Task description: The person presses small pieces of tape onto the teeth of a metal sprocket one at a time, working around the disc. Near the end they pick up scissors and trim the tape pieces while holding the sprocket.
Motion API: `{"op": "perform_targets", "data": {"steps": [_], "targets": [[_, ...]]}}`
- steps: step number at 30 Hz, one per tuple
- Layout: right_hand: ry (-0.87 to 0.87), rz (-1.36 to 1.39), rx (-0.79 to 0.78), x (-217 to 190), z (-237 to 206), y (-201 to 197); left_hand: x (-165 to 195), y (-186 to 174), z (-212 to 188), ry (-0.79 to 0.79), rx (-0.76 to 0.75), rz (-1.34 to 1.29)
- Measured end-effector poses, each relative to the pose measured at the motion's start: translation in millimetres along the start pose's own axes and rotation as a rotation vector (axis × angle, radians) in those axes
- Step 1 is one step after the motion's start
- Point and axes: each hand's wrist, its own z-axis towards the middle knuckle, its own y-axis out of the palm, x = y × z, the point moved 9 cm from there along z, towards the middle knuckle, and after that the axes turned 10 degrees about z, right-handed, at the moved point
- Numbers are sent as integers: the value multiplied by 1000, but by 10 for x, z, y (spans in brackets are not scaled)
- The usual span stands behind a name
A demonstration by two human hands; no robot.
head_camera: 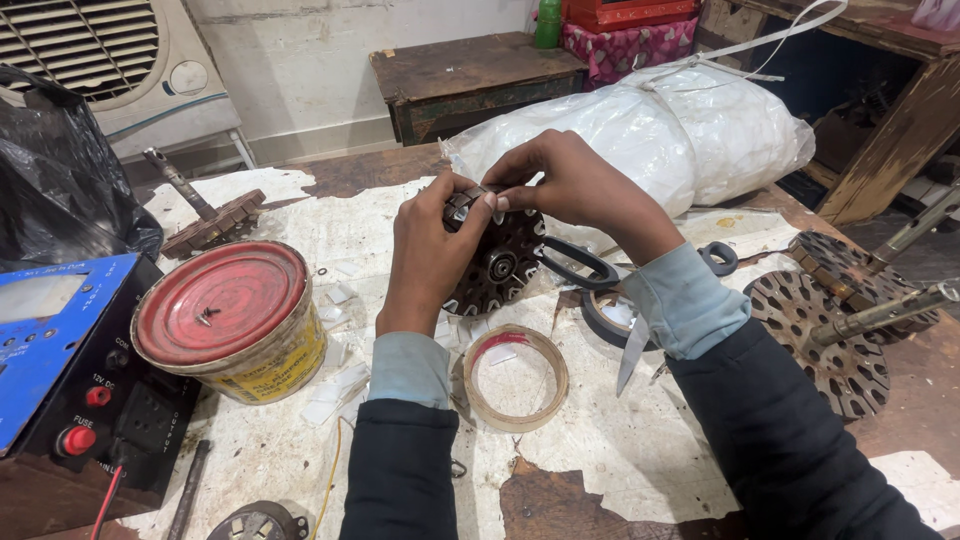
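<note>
Pale plastered wall behind, dark wooden chest against it, white air cooler at left — worn wooden table at right, even indoor light

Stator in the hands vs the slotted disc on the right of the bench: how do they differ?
1. The stator core is held up on edge between the left hand and right hand; the slotted disc lies flat on the bench.
2. The stator core shows no shaft; the slotted disc carries a long metal shaft.
3. No hand touches the disc.
Both are round, dark brown, slotted laminations.
</note>
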Motion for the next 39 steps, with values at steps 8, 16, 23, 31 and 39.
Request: {"op": "perform_targets", "data": {"steps": [8, 16, 23, 31, 39], "targets": [[-41, -9, -8, -73, -37, 42, -1, -10, 4, 24, 9, 10], [8, -3, -24, 32, -50, 27, -33, 45, -3, -1, -37, -62], [-61, 62, -68, -86, -41, 113, -191, -23, -72, -82, 34, -92], [-36, 140, -101, -101, -51, 117, -114, -93, -75, -7, 50, -103], [-7, 45, -112, -89, -33, 126, -58, -144, -84, -42, 21, -75]]}}
